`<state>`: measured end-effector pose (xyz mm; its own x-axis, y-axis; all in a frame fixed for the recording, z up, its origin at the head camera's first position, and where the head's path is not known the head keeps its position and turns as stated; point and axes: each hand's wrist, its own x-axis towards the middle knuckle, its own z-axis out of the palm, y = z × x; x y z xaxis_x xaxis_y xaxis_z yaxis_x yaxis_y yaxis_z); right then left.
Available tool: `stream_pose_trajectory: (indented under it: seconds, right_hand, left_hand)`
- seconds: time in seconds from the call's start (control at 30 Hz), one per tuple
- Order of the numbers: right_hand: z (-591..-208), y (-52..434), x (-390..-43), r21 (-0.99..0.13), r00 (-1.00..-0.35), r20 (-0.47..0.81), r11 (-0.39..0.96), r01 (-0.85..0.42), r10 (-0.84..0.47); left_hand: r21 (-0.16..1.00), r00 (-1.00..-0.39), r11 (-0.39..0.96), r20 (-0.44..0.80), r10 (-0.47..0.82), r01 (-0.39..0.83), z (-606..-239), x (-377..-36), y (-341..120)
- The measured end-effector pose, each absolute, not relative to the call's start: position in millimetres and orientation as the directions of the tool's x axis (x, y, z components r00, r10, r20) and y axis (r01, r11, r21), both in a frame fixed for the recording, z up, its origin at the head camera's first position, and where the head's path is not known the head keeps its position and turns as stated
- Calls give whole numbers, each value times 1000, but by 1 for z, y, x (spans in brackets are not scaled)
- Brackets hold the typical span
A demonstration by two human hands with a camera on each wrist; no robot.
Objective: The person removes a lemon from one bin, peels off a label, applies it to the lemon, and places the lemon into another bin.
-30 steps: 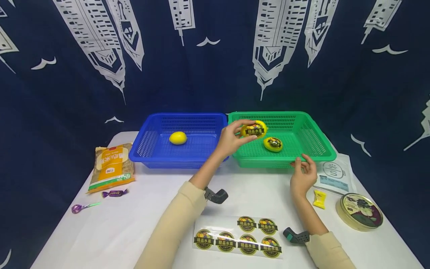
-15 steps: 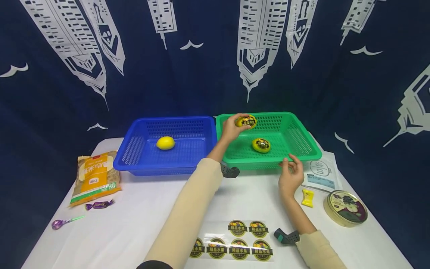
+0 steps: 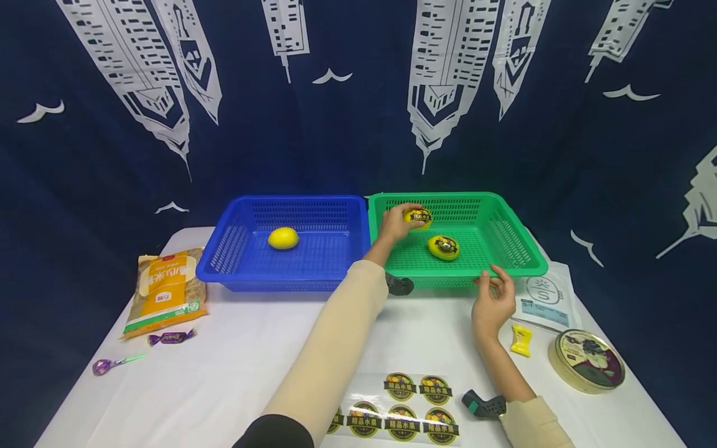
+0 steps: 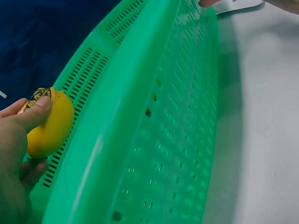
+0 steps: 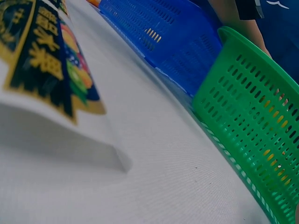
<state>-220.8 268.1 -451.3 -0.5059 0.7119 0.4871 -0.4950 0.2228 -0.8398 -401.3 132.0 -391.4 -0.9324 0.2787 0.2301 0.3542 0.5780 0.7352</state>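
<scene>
Left hand [image 3: 395,225] is reaching into the green basket [image 3: 515,252] and has its fingers and thumb curled around a stickered lemon [image 3: 417,216], holding it low near the back wall; the left wrist view shows the thumb lying over the top of that lemon [image 4: 46,126], right against the slotted basket wall [image 4: 135,116]. A second stickered lemon [image 3: 444,247] sits on the basket floor just in front and a bit to the right, not touching the held one as far as I can see. Right hand [image 3: 493,306] is at the basket's near rim, fingertips up against the edge and loosely bent; can't really tell if it's gripping the rim or just resting there, and the right wrist view doesn't show the fingers at all, only the green basket wall [image 5: 252,135] and the blue one [image 5: 163,42] behind it. The blue basket [image 3: 235,249] sits touching the green one on its left and has a plain lemon [image 3: 282,238] in it. On the white table [image 3: 224,367] close to the person there's a sticker sheet [image 3: 403,410] with the same round labels. Off to the left are a snack bag [image 3: 166,289], a purple candy [image 3: 170,337] and a lollipop [image 3: 106,364]; on the right a yellow candy [image 3: 521,341], a round tin [image 3: 587,361] and a flat white packet [image 3: 546,298].
</scene>
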Motion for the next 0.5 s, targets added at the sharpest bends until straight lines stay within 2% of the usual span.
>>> stream_pose_trajectory:
  seconds: [0.5]
  right_hand:
    - [-456, 272, -223, -815, -497, 524, 238, -528, 692]
  left_hand:
    - [671, -954, 690, 95, 284, 272, -399, -397, 142]
